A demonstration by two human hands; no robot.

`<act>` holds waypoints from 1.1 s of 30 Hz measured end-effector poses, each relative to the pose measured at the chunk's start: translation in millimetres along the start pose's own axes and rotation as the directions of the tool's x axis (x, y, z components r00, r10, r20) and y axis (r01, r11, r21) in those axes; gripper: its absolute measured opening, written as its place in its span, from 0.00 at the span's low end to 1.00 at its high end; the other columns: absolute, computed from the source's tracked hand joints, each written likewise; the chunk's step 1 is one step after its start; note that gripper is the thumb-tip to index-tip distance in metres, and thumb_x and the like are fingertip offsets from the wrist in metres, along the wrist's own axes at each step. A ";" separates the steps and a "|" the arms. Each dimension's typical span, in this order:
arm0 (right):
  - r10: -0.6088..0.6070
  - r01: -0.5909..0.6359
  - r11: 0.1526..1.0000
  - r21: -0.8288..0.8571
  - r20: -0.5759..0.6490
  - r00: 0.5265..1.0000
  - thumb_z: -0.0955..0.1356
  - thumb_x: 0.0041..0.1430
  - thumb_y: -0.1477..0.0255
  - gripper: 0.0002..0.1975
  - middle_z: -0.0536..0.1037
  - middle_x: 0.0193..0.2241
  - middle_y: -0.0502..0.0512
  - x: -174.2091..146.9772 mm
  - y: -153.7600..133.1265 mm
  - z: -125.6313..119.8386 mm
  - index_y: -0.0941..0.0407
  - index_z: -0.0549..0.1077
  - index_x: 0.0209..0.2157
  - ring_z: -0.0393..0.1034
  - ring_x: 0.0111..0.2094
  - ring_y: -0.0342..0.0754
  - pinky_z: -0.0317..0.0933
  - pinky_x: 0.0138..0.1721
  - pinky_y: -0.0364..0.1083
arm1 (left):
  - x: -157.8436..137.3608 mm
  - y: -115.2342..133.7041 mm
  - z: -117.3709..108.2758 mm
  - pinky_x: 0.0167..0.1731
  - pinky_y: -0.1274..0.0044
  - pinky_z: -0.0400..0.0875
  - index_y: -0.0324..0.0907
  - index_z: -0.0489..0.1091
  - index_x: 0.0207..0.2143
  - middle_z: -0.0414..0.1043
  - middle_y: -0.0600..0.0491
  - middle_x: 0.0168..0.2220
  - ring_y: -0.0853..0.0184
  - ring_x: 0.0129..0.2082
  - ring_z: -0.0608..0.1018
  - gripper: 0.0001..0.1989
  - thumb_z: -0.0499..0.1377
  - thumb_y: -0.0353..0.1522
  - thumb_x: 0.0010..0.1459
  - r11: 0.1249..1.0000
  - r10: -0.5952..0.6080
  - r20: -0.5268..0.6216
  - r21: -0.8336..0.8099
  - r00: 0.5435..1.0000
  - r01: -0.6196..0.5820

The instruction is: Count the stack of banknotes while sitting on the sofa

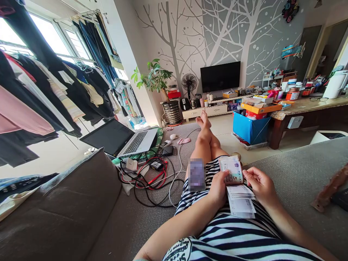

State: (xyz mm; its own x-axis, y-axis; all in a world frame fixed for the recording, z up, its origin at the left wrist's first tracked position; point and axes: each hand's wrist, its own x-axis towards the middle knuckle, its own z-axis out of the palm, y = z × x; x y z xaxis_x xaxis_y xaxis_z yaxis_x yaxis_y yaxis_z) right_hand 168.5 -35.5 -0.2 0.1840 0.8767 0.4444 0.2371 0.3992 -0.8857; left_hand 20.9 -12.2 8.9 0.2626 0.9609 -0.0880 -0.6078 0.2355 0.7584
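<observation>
My left hand is closed around the left side of a stack of banknotes, its thumb lying across the top note, which shows a 5. At the stack's right edge, my right hand has its thumb and curled fingers closed on the notes. Below them, a fan of pale paper slips with faint print spreads over the striped clothing on my lap. A phone-sized rectangle, its surface pixelated, rests on my thigh to the left of the notes.
On the grey sofa to the left lie an open laptop, a white charger and tangled cables. A blue storage box stands by a cluttered table. Farther back are a television and a fan.
</observation>
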 end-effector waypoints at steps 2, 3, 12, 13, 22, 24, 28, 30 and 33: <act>0.012 -0.012 0.999 -0.034 -0.022 1.000 0.68 0.60 0.43 0.27 0.70 0.19 0.49 3.3 5.1 -0.4 0.53 0.70 0.25 0.64 0.21 0.46 0.57 0.23 0.44 | -0.3 0.5 0.6 0.50 0.62 0.74 0.36 0.81 0.34 0.84 0.41 0.37 0.47 0.44 0.83 0.18 0.71 0.39 0.42 1.000 0.001 -0.001 0.005 1.000 -0.001; 0.013 -0.014 0.999 -0.048 -0.021 1.000 0.68 0.60 0.43 0.27 0.71 0.19 0.49 4.4 7.3 -0.7 0.53 0.70 0.25 0.64 0.21 0.47 0.58 0.24 0.44 | -0.4 0.7 0.9 0.50 0.63 0.74 0.36 0.81 0.34 0.84 0.42 0.37 0.48 0.44 0.83 0.17 0.71 0.38 0.42 1.000 0.002 -0.007 0.006 1.000 -0.002; -0.030 0.027 0.985 -0.171 -0.019 0.999 0.66 0.62 0.42 0.28 0.71 0.20 0.50 2.4 9.3 0.3 0.53 0.70 0.25 0.65 0.22 0.48 0.59 0.26 0.45 | -0.6 1.0 0.4 0.47 0.65 0.74 0.37 0.80 0.31 0.83 0.45 0.30 0.52 0.38 0.83 0.14 0.70 0.34 0.38 1.000 -0.003 -0.030 0.019 1.000 0.004; -0.032 0.029 0.985 -0.170 -0.015 0.999 0.66 0.62 0.42 0.28 0.71 0.20 0.49 2.4 8.4 0.5 0.52 0.70 0.25 0.65 0.22 0.48 0.59 0.25 0.44 | -0.5 0.5 -0.2 0.47 0.66 0.74 0.37 0.80 0.32 0.83 0.45 0.31 0.53 0.38 0.83 0.15 0.70 0.34 0.39 1.000 -0.003 -0.029 0.020 1.000 0.004; -0.046 0.042 0.984 -0.174 -0.019 0.999 0.67 0.61 0.42 0.28 0.68 0.18 0.47 2.4 8.0 2.1 0.53 0.69 0.24 0.62 0.21 0.46 0.56 0.24 0.43 | 3.6 -3.8 -4.3 0.49 0.65 0.73 0.36 0.81 0.35 0.84 0.44 0.35 0.52 0.41 0.83 0.19 0.72 0.37 0.41 1.000 -0.003 -0.002 0.004 1.000 0.003; -0.047 0.043 0.984 -0.171 -0.015 0.999 0.66 0.62 0.43 0.28 0.67 0.18 0.47 1.8 8.4 2.1 0.53 0.69 0.24 0.61 0.21 0.46 0.56 0.24 0.43 | 4.7 -4.1 -4.7 0.49 0.64 0.74 0.36 0.80 0.35 0.84 0.42 0.36 0.50 0.42 0.83 0.20 0.73 0.40 0.42 1.000 -0.009 -0.004 -0.008 1.000 0.009; -0.032 0.031 0.992 -0.121 -0.008 0.999 0.67 0.62 0.44 0.27 0.69 0.19 0.48 0.5 6.8 2.1 0.53 0.70 0.25 0.62 0.22 0.46 0.57 0.25 0.43 | 6.4 -4.8 -5.7 0.49 0.62 0.75 0.36 0.80 0.34 0.84 0.41 0.37 0.48 0.43 0.83 0.20 0.72 0.42 0.44 1.000 -0.014 -0.010 -0.027 1.000 0.013; -0.021 0.021 0.996 -0.090 -0.001 1.000 0.67 0.62 0.44 0.26 0.71 0.20 0.48 -0.1 6.0 2.2 0.53 0.70 0.26 0.64 0.22 0.46 0.58 0.25 0.43 | 7.2 -4.9 -6.0 0.49 0.62 0.76 0.36 0.79 0.34 0.83 0.41 0.37 0.48 0.44 0.83 0.19 0.71 0.42 0.44 0.999 -0.012 -0.009 -0.032 1.000 0.012; -0.016 0.016 0.998 -0.063 0.003 1.000 0.68 0.62 0.45 0.25 0.72 0.21 0.49 -1.2 5.6 2.3 0.53 0.71 0.27 0.65 0.23 0.47 0.59 0.25 0.43 | 7.8 -4.5 -5.8 0.48 0.62 0.76 0.37 0.79 0.32 0.83 0.41 0.36 0.48 0.44 0.83 0.18 0.71 0.42 0.44 0.999 -0.024 -0.012 -0.032 1.000 0.023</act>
State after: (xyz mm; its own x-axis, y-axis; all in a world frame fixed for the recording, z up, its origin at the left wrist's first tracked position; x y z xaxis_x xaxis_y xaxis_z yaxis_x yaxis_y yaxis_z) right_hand 167.4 -33.8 -6.0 0.1775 0.8709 0.4583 0.2995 0.3958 -0.8681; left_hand 21.3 -4.9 1.1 0.2680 0.9567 -0.1137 -0.6253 0.2625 0.7349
